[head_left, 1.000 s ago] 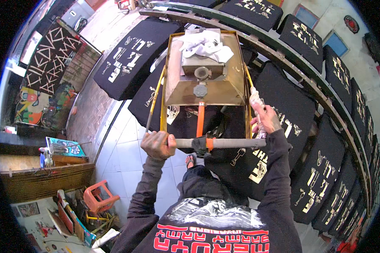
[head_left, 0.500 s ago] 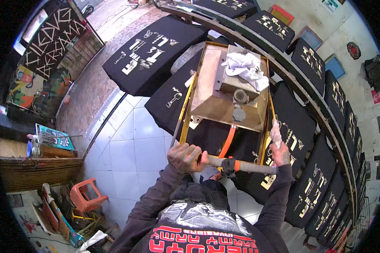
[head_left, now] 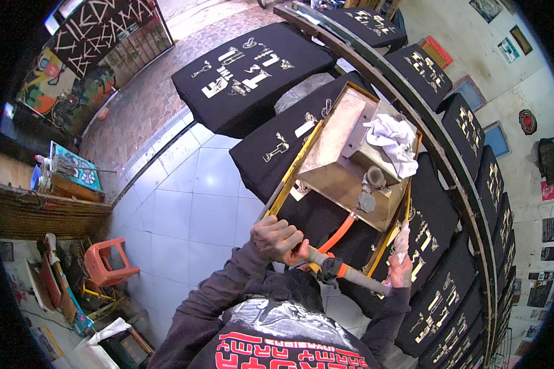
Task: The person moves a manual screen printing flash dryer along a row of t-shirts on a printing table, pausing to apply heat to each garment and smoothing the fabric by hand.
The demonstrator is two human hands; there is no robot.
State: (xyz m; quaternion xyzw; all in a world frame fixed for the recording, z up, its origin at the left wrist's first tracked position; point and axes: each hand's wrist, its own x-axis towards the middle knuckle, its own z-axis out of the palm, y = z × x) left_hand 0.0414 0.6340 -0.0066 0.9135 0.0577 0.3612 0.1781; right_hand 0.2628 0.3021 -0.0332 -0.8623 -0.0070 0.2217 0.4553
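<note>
Metal box (head_left: 346,177) swung aslant, forward-right of left hand (head_left: 280,240).

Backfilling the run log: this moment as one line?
left hand: grips grey bar | right hand: grips wrapped handle | metal hood: over black printed fabric | white cloth: atop hood

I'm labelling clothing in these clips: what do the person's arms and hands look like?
Long, dark, plain sleeves cover both arms to about the wrists, their cloth creased. The left hand and right hand show no gloves.
</note>
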